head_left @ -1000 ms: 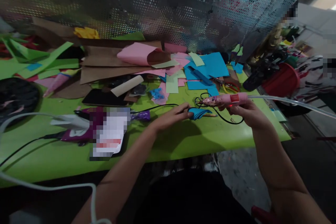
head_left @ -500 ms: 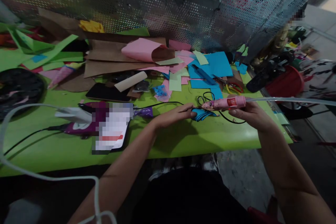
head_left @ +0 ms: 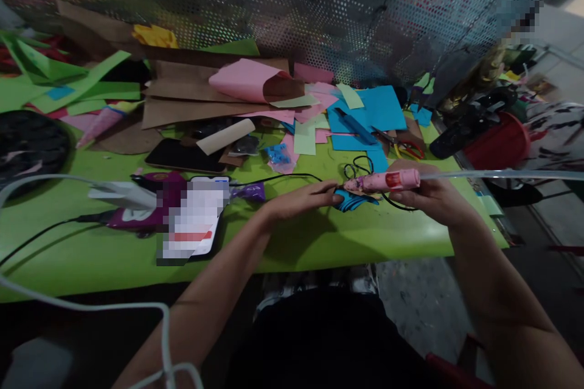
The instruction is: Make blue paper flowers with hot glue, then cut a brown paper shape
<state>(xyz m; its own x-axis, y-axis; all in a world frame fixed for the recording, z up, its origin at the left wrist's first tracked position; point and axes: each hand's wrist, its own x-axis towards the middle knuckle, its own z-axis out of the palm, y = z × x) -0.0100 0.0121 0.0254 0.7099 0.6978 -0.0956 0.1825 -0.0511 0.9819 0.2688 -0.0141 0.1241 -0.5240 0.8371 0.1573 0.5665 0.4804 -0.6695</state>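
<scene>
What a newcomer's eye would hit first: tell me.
The pink glue gun in the right hand, close to the layered blue piece at the left hand, probably stands out first. Next comes the bright green tabletop beneath them. Toward the back, a curled pink sheet lies on brown sheets.

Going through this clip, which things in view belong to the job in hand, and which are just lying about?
In the job:
- blue piece, at the left hand
- glue gun, in the right hand
- clear stick, behind it

Seemingly lying about:
- pink roll
- pink cone
- brown paper
- pliers
</scene>
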